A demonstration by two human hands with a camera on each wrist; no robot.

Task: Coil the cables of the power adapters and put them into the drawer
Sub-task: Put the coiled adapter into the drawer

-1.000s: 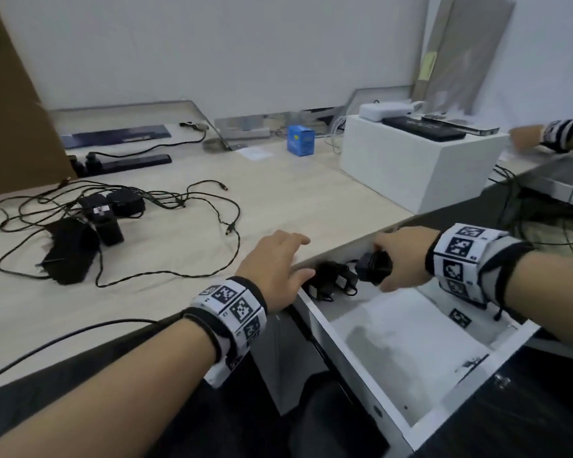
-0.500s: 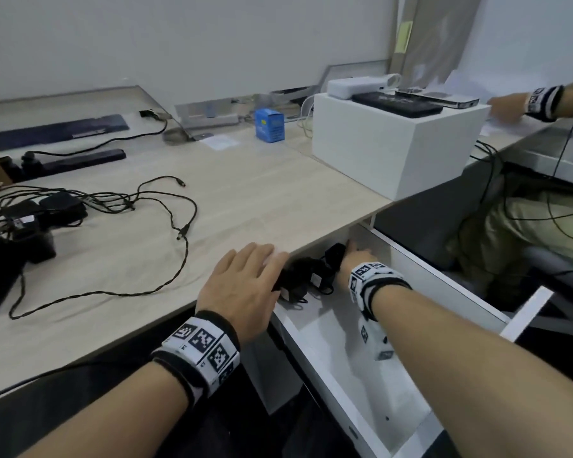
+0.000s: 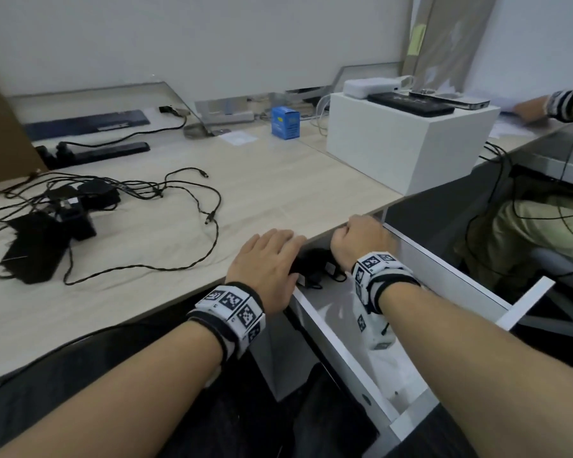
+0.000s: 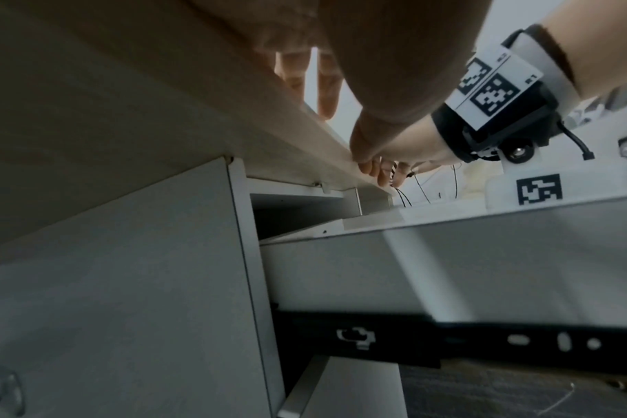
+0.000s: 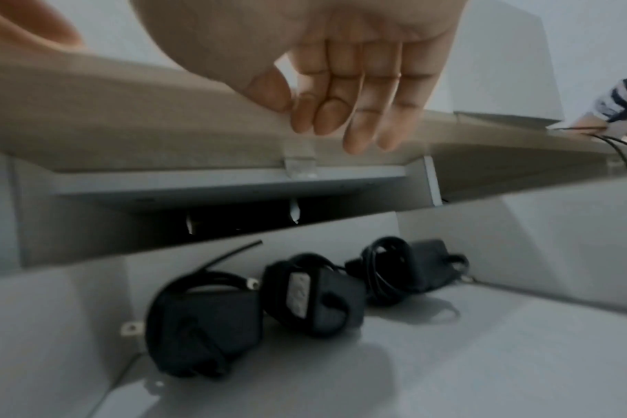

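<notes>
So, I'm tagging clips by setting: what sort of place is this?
Probably an office workstation: a long wooden desk, a white pull-out drawer beneath it, and a second person working at the next seat.

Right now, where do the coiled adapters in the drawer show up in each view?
Head: the coiled adapters lie at the drawer's back, centre frame, between the left hand and right hand.
Left wrist: not in view; the drawer shows only its outer side wall.
Right wrist: three in a row, lower centre.
Shared landmark: the desk edge above the drawer.
</notes>
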